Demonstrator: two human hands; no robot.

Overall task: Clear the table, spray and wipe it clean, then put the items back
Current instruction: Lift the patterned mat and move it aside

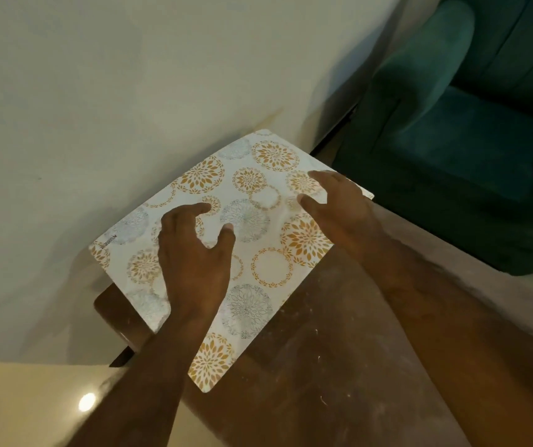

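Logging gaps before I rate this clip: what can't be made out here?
Head view:
- Placemat logo print: too small to read.
- Mat's left corner: overhangs the table; support unclear.
- Left hand and right hand: pressing or hovering, unclear.
- Green chair: cropped by the frame.

Views: one, head-worn, wide-angle.

Position: above the near edge of a brown table (339, 333), looking forward and steeply down.

Framing: tilted, so the table runs diagonally from lower right toward the upper middle. Both forearms enter from the bottom edge, the left hand (194, 253) and right hand (336, 201) close to the lens and near the centre, over a patterned placemat (258, 227).

Far field: pale wall (129, 75) fills the upper left; a green armchair (468, 124) the upper right; glossy floor (33, 408) the lower left.

Shared coverage: not applicable, single view.
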